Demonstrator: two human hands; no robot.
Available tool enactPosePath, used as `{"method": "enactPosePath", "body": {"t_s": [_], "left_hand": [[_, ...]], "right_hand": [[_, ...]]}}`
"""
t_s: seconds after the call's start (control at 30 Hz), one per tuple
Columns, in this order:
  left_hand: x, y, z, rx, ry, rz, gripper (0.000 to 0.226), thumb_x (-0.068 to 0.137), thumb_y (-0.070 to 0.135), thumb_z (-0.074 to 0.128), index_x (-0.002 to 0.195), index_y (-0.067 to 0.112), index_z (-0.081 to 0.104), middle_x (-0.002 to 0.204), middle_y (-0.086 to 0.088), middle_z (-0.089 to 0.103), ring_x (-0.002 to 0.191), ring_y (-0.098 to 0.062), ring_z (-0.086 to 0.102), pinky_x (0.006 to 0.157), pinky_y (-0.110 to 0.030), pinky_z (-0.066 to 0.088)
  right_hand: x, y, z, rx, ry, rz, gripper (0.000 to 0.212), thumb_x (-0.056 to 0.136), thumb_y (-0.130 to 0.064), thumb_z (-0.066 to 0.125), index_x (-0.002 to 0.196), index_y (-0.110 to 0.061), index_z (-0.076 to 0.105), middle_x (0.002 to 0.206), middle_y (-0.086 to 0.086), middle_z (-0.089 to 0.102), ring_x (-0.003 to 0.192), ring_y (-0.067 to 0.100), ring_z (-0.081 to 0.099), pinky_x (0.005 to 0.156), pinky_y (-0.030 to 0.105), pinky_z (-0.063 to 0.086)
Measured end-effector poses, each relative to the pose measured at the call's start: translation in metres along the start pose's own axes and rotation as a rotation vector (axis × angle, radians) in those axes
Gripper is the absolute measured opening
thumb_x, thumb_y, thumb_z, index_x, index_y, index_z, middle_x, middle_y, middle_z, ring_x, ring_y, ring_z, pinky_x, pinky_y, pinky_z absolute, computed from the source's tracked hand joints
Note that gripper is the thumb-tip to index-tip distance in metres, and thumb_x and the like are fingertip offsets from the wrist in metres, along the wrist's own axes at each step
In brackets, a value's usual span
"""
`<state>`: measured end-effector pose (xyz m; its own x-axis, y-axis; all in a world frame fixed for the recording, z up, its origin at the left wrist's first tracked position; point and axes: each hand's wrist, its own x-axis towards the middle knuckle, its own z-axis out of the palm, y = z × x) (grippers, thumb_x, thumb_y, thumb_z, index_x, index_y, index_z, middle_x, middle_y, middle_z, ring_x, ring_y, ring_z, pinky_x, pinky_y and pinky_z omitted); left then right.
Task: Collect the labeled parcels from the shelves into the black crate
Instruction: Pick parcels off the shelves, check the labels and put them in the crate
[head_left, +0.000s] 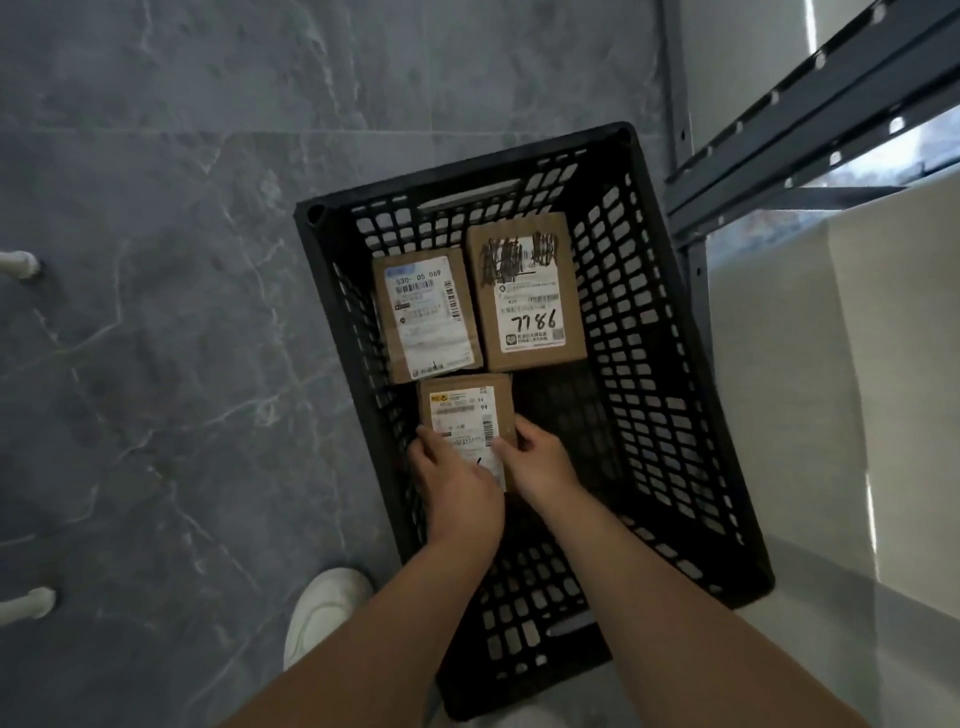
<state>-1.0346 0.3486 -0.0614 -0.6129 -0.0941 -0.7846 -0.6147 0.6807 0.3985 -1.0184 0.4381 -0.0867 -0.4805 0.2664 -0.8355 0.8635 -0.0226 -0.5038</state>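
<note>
Your left hand (457, 488) and right hand (540, 462) both grip the parcel's (467, 410) near end, mid-frame inside the crate (467, 171) — its long axis runs up-frame, away from you.

The person works with bare hands: the left grip (457, 488) and the right grip (540, 460) are uncovered, and both forearms are bare from the wrists to the lower edge of the view. Below and left of the left grip is a smooth white round-toed shoe (324, 616). A pale sliver (524, 719) straight below both grips may be a second shoe; it is too cropped to tell.
</note>
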Motion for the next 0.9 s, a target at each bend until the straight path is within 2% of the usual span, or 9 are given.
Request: {"method": "enactPosePath", "body": {"t_s": [0.07,0.17,0.23,0.37,0.47,0.67,0.73,0.8,0.9], "left_hand": [[-0.002,-0.004,0.002,0.038,-0.007,0.03,0.059,0.098,0.016,0.046,0.152,0.009,0.023,0.159,-0.016,0.017,0.144,-0.033,0.025,0.119,-0.044,0.025],[-0.01,-0.003,0.006,0.037,-0.067,0.006,0.061,0.103,0.016,0.037,0.156,0.004,0.01,0.163,-0.009,-0.005,0.151,-0.025,0.004,0.12,-0.027,0.005],[-0.012,0.003,0.006,0.059,-0.112,0.008,0.057,0.105,0.016,0.03,0.156,0.007,0.007,0.164,-0.006,-0.012,0.151,-0.021,-0.001,0.119,-0.025,0.004],[-0.022,0.015,-0.009,0.104,-0.217,0.043,0.053,0.102,0.01,0.031,0.154,0.007,0.022,0.164,-0.01,0.01,0.15,-0.023,0.013,0.123,-0.033,0.011],[-0.04,0.033,-0.033,0.124,-0.212,0.067,0.047,0.103,0.012,0.032,0.149,0.005,0.034,0.157,-0.01,0.03,0.144,-0.026,0.031,0.119,-0.04,0.025],[-0.093,0.13,-0.105,0.268,-0.109,0.301,0.031,0.102,0.016,0.034,0.127,0.008,0.049,0.137,-0.009,0.05,0.119,-0.024,0.05,0.105,-0.041,0.042],[-0.115,0.182,-0.136,0.342,-0.069,0.422,0.038,0.103,0.019,0.031,0.138,0.012,0.044,0.145,-0.008,0.045,0.13,-0.023,0.044,0.111,-0.04,0.036],[-0.142,0.239,-0.167,0.411,-0.024,0.529,0.048,0.106,0.022,0.027,0.153,0.011,0.027,0.161,-0.006,0.025,0.148,-0.019,0.022,0.122,-0.037,0.019],[-0.197,0.326,-0.224,0.486,0.059,0.692,0.052,0.107,0.023,0.024,0.156,0.012,0.012,0.165,-0.002,0.01,0.152,-0.015,0.005,0.124,-0.038,0.007]], "right_hand": [[0.003,-0.001,0.007,-0.035,-0.011,-0.026,0.038,0.097,-0.008,0.057,0.13,-0.024,0.063,0.114,-0.007,0.067,0.103,0.007,0.063,0.086,0.017,0.05],[0.004,0.001,0.008,-0.076,-0.006,-0.047,0.04,0.096,-0.008,0.059,0.133,-0.023,0.061,0.122,-0.003,0.067,0.11,0.008,0.061,0.092,0.017,0.047],[0.004,-0.005,0.001,-0.164,-0.064,-0.048,0.043,0.096,-0.007,0.058,0.136,-0.024,0.058,0.127,0.0,0.066,0.115,0.01,0.06,0.094,0.016,0.045],[-0.007,-0.031,-0.011,-0.585,-0.263,0.1,0.074,0.097,-0.025,0.055,0.158,-0.023,0.014,0.148,0.012,0.045,0.132,0.027,0.046,0.113,0.037,0.037],[-0.035,-0.062,-0.018,-0.631,-0.134,0.156,0.08,0.099,-0.026,0.049,0.158,-0.012,-0.003,0.157,0.018,0.029,0.141,0.032,0.033,0.117,0.041,0.03],[-0.114,-0.159,-0.073,-0.591,0.116,-0.126,0.066,0.098,-0.021,0.047,0.156,-0.017,0.016,0.152,0.011,0.034,0.137,0.024,0.036,0.116,0.041,0.031],[-0.144,-0.208,-0.106,-0.659,0.182,-0.212,0.069,0.101,-0.022,0.046,0.158,-0.014,0.008,0.162,0.009,0.018,0.149,0.024,0.017,0.122,0.044,0.019],[-0.176,-0.262,-0.141,-0.729,0.243,-0.278,0.074,0.102,-0.026,0.045,0.158,-0.014,-0.002,0.166,0.003,0.0,0.153,0.019,-0.002,0.124,0.047,0.007],[-0.231,-0.35,-0.186,-0.817,0.329,-0.357,0.08,0.103,-0.037,0.041,0.156,-0.013,-0.013,0.165,0.003,-0.016,0.151,0.018,-0.015,0.123,0.047,-0.001]]}}
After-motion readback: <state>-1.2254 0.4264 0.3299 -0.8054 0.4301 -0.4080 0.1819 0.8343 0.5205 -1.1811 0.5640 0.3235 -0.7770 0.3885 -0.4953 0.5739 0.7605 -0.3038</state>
